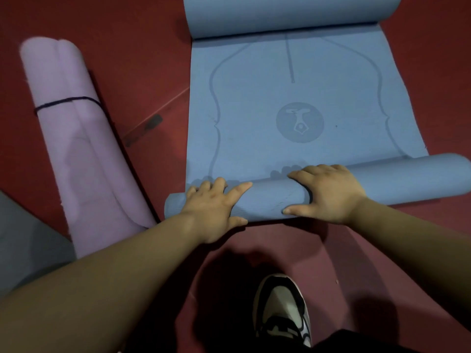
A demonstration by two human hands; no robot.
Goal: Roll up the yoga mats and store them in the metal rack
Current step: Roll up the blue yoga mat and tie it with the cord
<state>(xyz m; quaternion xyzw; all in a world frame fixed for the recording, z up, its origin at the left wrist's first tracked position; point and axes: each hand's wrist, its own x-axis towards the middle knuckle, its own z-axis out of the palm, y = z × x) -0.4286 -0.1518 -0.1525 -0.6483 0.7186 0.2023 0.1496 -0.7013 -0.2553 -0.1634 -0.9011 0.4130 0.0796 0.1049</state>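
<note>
Hands first: my left hand (214,207) and my right hand (328,192) both sit on the rolled end (407,177) of the blue mat (293,110), close to me. Each hand bends over the top of the roll. The fingers go down the far side and the thumb sits on the near side. So both hands hold the roll, with a small gap between them.

The blue mat lies on the red floor (127,47). Its near end is a fat roll, the middle part lies flat, and the far end (293,14) curls up. To my left lies a purple mat (84,149), rolled and tied with a dark band (66,101). My shoe (283,309) is near me, on the floor behind the roll. I cannot see the metal rack.

I think the mat is soft, squishy and not heavy. It looks a bit grippy, so my hands should not slip. It may want to spring open, so I should press down as I push it away from me. Both hands are nearer the left end, so the right end could go loose. I think a wider hold, one hand toward each end, would make the roll neat.
</note>
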